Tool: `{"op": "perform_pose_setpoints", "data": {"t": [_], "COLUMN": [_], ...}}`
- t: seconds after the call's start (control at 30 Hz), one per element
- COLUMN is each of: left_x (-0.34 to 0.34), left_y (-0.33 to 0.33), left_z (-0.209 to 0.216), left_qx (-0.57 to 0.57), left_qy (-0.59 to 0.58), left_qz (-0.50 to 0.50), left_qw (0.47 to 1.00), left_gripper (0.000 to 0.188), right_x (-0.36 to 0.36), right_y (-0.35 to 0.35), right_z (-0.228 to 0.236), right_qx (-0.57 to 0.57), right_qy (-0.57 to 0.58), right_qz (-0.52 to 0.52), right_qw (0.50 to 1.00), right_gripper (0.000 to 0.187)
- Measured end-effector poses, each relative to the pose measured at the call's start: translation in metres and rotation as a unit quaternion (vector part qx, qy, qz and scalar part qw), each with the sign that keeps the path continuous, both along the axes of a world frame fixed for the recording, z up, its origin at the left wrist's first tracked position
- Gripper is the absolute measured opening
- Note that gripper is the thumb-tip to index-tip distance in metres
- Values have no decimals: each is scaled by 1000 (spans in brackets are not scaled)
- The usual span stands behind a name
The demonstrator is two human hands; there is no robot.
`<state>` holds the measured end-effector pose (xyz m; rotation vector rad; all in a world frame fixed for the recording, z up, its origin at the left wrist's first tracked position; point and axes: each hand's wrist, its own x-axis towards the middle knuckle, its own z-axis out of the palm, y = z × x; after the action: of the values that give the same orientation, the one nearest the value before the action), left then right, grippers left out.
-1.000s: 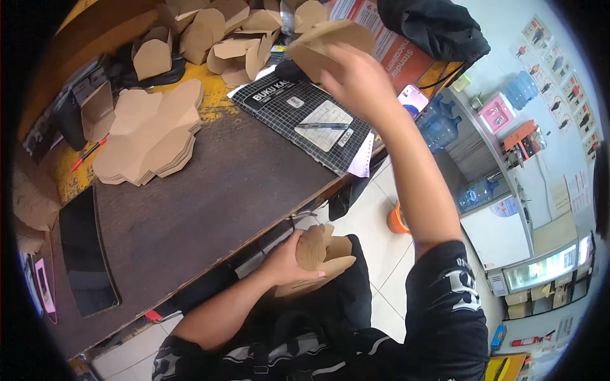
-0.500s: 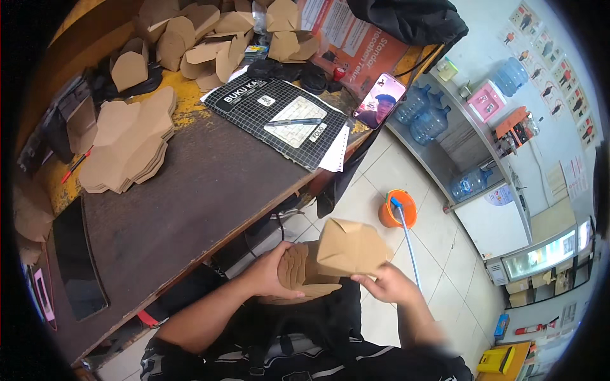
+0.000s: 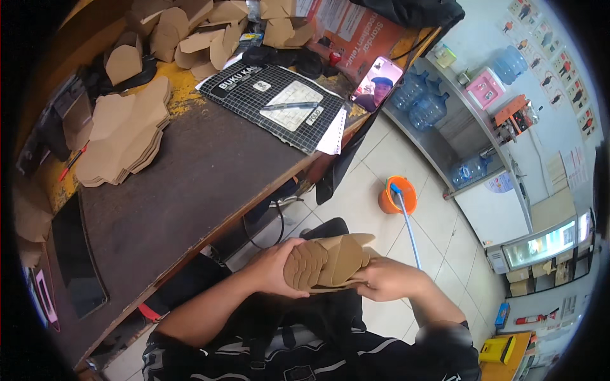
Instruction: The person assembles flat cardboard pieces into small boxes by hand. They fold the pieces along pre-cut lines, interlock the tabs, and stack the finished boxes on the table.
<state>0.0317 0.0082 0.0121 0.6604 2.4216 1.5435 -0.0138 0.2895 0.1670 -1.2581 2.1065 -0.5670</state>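
Observation:
A nested stack of brown cardboard food boxes [image 3: 305, 265] is held in front of my body, beyond the table edge. My left hand [image 3: 277, 269] wraps around the stack's left end, thumb and fingers on opposite sides. Set into the right end of the stack is another folded cardboard box [image 3: 344, 258], its flaps pointing right. My right hand [image 3: 389, 279] grips the edge of this box, with its fingertips partly hidden by the cardboard. On the table lies a pile of flat cardboard blanks [image 3: 124, 134].
Several folded boxes [image 3: 125, 62] stand along the table's back. A black grid-patterned book [image 3: 238, 105] with a pen [image 3: 289, 106] lies near a propped phone [image 3: 380, 84]. An orange bucket [image 3: 385, 202] with a blue-handled tool stands on the tiled floor. Water jugs [image 3: 429, 113] fill a shelf.
My right hand has brought the separate box down and into the open end of the stack. The stack has turned more level in my left hand.

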Motion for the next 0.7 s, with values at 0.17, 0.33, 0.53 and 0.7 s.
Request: {"op": "perform_pose_setpoints", "data": {"t": [0.17, 0.33, 0.53, 0.7], "left_x": [3, 7, 9, 8], "left_y": [-2, 1, 9, 10], "left_z": [0, 5, 12, 12], "left_qx": [19, 20, 8, 16], "left_qy": [20, 35, 54, 55], "left_qz": [-3, 5, -1, -22], "left_qw": [1000, 999, 998, 998], "left_gripper": [112, 115, 109, 108], "right_x": [10, -38, -3, 20], "right_y": [-15, 20, -10, -22], "right_z": [4, -31, -38, -35], "right_qx": [73, 34, 4, -63], "right_qy": [-75, -376, -79, 74], "right_qz": [54, 46, -52, 58], "right_qw": [993, 925, 995, 994], "right_gripper": [42, 48, 43, 51]}}
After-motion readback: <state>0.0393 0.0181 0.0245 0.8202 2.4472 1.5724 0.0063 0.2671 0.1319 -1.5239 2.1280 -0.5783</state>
